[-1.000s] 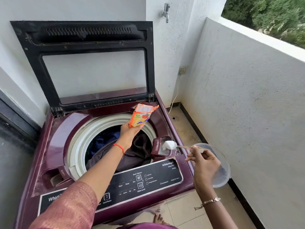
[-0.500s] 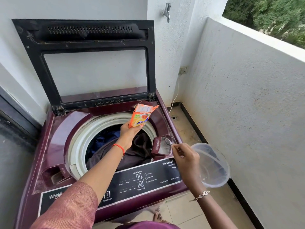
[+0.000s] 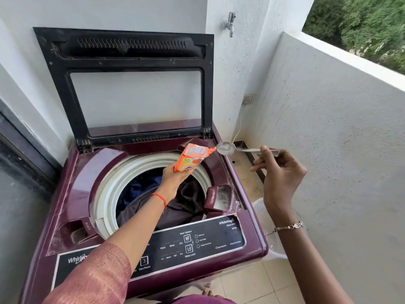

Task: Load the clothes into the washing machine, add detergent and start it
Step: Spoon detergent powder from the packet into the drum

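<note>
Over the drum's rim at about 1 o'clock, the left hand [image 3: 175,178] grips the lower end of an orange packet [image 3: 192,156], fingers and thumb curled round it, torn mouth tilted up toward 2 o'clock. At 3 o'clock of that mouth, just beside it, sits the bowl of a spoon [image 3: 229,148], level, with what appears to be a film of white powder in it. The right hand [image 3: 282,176] pinches the spoon's handle near its end; the other fingers are loosely spread, and blur hides which fingertips make the pinch. Dark and blue clothes [image 3: 186,207] lie inside the drum of the washer [image 3: 83,194], whose lid [image 3: 54,69] stands upright against the wall at 12 o'clock. A dispenser [image 3: 221,197] at 3 o'clock of the drum stands open, whitish inside. A clear tub [image 3: 274,249] shows at the washer's 4 o'clock corner, partly behind the right forearm.
</note>
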